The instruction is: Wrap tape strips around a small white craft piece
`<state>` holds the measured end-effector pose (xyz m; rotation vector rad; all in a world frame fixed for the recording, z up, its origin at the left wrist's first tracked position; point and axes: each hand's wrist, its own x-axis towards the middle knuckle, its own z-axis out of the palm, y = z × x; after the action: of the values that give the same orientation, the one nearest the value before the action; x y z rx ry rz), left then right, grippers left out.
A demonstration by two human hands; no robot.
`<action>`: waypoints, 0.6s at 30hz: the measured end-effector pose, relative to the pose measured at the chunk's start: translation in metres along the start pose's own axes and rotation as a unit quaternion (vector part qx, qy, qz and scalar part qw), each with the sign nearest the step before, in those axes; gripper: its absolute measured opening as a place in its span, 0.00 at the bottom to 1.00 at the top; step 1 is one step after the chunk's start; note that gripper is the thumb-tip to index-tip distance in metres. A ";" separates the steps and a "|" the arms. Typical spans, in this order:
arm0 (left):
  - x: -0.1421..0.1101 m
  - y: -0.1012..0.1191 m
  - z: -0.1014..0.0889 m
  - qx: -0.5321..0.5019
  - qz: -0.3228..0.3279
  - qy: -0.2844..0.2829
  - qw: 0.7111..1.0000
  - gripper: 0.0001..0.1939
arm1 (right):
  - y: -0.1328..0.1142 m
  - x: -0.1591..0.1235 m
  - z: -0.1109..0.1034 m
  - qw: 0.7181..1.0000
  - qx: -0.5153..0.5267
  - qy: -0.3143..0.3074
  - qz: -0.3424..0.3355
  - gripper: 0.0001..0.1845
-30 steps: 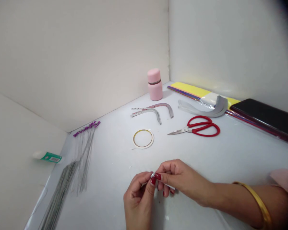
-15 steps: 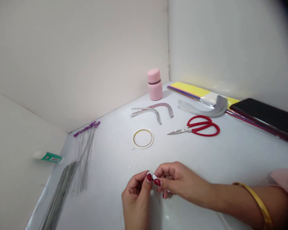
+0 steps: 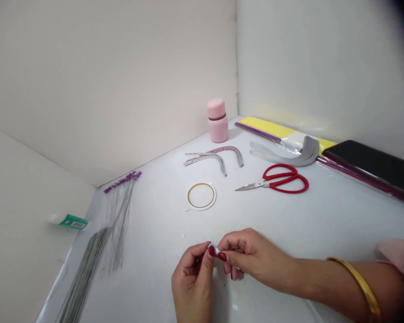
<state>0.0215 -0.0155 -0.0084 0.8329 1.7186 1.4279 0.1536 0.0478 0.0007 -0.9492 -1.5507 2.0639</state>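
My left hand (image 3: 194, 274) and my right hand (image 3: 247, 253) meet low in the head view, fingertips almost touching. Between them is a small white paper strip (image 3: 215, 248), pinched by thumb and forefinger on each side. Most of the strip is hidden behind the fingers, so its full shape does not show. Just beyond the hands, a thin roll of white tape (image 3: 215, 197) lies flat with its loose end to the left. Red-handled scissors (image 3: 272, 181) lie closed to the right of it, blades pointing left.
Purple-tipped wires (image 3: 123, 181) and a bundle of grey wires (image 3: 84, 273) lie left, near a green-labelled tube (image 3: 73, 221). Curved paper strips (image 3: 222, 152), a pink flask (image 3: 218, 125), pale strips (image 3: 289, 157), yellow sheets (image 3: 265, 127) and a black phone (image 3: 373, 166) stand or lie behind.
Both hands have shifted very slightly right and remain pinched together. The white strip shows a little less between the fingertips. The view has tilted a touch; the table objects stay put.
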 end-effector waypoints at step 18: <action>-0.002 0.000 -0.002 0.181 0.338 -0.043 0.923 0.14 | -0.004 0.000 0.000 0.998 0.064 -0.010 -0.001 0.13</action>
<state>0.0209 -0.0182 -0.0084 1.7986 1.7295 1.4671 0.1531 0.0492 0.0046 -0.8829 -1.4103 2.1476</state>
